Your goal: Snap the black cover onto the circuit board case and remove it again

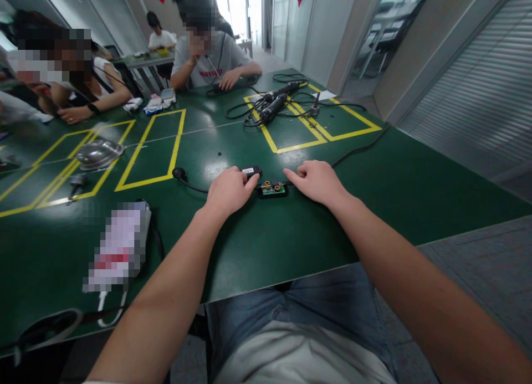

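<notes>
A small green circuit board (272,189) with round orange and blue parts lies on the green table (291,229) between my hands. Behind it sits a small black box (251,171) with a white label, joined to a black cable (187,180). My left hand (228,191) rests on the table with its fingers curled, fingertips touching the black box and the board's left side. My right hand (316,180) lies beside the board's right end, forefinger stretched toward it, the other fingers bent.
Yellow tape rectangles (149,151) mark the tabletop. Black tools and tangled cables (276,104) lie in the far right rectangle. A silvery metal piece (98,153) sits at left, a blurred white device (120,248) near left. Other people sit at the far side.
</notes>
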{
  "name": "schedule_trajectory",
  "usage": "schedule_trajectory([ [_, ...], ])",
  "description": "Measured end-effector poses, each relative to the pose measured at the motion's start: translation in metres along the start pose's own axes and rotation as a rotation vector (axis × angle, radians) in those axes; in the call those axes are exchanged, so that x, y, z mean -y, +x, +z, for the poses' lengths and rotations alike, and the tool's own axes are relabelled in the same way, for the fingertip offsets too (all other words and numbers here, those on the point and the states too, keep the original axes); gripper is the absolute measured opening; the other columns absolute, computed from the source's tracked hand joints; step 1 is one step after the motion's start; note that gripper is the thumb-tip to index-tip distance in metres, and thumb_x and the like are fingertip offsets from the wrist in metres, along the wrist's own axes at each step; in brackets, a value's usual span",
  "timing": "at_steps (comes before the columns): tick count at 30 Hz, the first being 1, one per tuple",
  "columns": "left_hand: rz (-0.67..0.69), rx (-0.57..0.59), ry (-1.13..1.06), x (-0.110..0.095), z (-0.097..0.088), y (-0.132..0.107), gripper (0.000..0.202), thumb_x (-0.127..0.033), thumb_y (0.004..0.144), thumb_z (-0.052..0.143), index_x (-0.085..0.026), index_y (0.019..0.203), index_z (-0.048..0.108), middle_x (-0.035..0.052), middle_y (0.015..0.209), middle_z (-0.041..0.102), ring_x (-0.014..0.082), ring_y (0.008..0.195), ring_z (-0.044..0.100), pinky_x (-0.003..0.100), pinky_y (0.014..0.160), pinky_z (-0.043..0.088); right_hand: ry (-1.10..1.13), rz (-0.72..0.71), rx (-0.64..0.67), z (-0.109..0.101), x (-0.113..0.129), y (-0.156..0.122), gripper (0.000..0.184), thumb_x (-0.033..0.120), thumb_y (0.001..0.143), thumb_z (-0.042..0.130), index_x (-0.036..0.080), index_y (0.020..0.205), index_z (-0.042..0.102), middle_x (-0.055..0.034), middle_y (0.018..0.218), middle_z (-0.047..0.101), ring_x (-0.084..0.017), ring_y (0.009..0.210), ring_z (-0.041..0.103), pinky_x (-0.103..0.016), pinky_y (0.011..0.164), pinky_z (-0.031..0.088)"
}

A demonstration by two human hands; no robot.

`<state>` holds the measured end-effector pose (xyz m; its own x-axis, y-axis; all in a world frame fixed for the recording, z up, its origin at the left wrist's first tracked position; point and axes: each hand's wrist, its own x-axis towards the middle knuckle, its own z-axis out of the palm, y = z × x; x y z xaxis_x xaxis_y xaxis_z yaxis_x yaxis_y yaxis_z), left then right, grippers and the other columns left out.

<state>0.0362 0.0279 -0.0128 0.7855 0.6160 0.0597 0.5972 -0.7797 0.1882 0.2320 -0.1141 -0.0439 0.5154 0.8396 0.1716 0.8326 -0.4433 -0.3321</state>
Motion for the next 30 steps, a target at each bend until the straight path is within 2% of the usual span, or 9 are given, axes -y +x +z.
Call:
schedule_trajectory([
  [6,-0.022,0.018,0.024,-0.0015,-0.0036,-0.0012,0.058,-0.057,0.112,0.05,-0.018,0.085,0.084,0.019,0.103,0.076,0.0357,0.094,0.076,0.046,0.082,0.057,-0.014,0.004,0.038,-0.0014,0.0031,-0.001,0.062,0.059,0.108,0.056,0.026,0.057,0.049,-0.0072,0.07,0.063,-0.024,0.072,0.054,-0.039,0.071,0.032],
  [14,-0.058,0.091,0.04,-0.0027,-0.0061,-0.001,0.059,-0.059,0.112,0.05,-0.02,0.084,0.085,0.0163,0.085,0.078,0.0347,0.087,0.077,0.043,0.079,0.056,-0.031,-0.032,0.028,0.0021,0.0003,-0.0003,0.062,0.063,0.107,0.054,0.026,0.057,0.055,-0.008,0.07,0.067,-0.026,0.073,0.057,-0.041,0.072,0.035],
  [30,-0.061,0.11,0.034,-0.0031,-0.0008,0.002,0.061,-0.062,0.113,0.048,-0.019,0.095,0.087,0.0181,0.095,0.081,0.0362,0.096,0.079,0.043,0.085,0.056,-0.043,0.019,0.032,0.0048,0.0015,0.0014,0.062,0.061,0.105,0.061,0.026,0.055,0.051,-0.0075,0.072,0.069,-0.026,0.076,0.059,-0.04,0.073,0.035],
])
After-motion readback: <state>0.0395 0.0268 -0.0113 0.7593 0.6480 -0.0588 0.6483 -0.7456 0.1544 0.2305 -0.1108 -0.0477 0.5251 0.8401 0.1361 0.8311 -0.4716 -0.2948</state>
